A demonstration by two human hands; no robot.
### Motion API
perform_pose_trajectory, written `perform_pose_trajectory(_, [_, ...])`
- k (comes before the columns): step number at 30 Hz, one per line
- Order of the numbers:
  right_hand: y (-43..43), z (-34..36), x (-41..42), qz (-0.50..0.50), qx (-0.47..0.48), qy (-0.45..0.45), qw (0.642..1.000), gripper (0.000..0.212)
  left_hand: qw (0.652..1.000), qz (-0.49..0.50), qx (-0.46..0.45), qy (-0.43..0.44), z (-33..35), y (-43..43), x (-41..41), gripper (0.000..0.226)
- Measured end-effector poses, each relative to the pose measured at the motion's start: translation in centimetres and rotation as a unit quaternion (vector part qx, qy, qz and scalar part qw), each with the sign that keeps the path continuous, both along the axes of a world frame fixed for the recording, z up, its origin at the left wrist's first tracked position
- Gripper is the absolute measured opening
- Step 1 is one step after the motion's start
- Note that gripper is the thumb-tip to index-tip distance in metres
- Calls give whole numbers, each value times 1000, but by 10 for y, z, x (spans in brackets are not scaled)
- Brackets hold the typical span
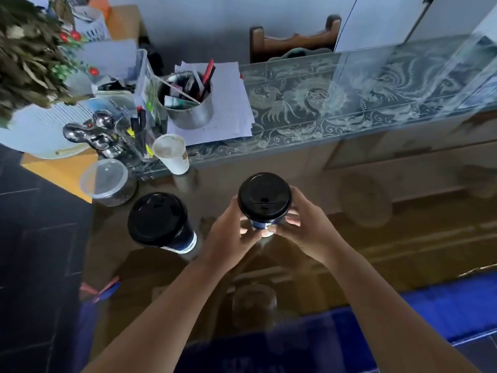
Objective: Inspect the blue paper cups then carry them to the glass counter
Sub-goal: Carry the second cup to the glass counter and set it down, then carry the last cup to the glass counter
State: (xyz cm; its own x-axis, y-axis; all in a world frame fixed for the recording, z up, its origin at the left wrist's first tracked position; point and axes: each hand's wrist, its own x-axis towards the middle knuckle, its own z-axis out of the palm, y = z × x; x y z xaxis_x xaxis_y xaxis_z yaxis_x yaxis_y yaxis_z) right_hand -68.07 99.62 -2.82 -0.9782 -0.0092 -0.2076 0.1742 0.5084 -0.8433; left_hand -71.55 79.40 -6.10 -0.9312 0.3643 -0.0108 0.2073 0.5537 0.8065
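Both my hands wrap around one blue paper cup (265, 201) with a black lid, held upright over the glass counter (363, 238). My left hand (231, 232) grips its left side and my right hand (304, 227) its right side; fingers cover most of the blue wall. A second blue paper cup (161, 220) with a black lid stands on the glass to the left, apart from my hands.
A white paper cup (172, 153), a clear lidded tub (106, 181), a metal tin of pens (188, 100) on papers, and a plant (29, 49) crowd the far left. An etched glass shelf (376, 98) runs behind. A wooden chair (293, 40) stands beyond it.
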Motion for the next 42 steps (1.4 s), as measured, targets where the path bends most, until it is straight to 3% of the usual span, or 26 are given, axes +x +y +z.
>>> perform_pose_trajectory(12, [-2, 9, 18, -29, -20, -43, 998, 77, 999, -47, 0, -14, -3, -1, 5, 71])
perform_pose_trajectory(19, [-19, 20, 59, -44, 130, -153, 979, 92, 984, -56, -158, -61, 12, -20, 39, 79])
perform_pose_trajectory(28, [-50, 61, 143, -27, 218, -195, 956, 70, 950, -115, -278, -80, 82, -48, 103, 76])
perform_pose_trajectory(36, [-36, 80, 254, -187, 241, -165, 938, 57, 911, -272, -309, -2, 111, 10, 153, 55])
perform_pose_trajectory(39, [-25, 76, 330, -302, 216, -203, 906, 61, 873, -387, -293, 47, 108, 69, 187, 48])
perform_pose_trajectory(42, [-36, 80, 415, -439, 187, -222, 850, 59, 806, -520, -271, 87, 106, 119, 243, 55])
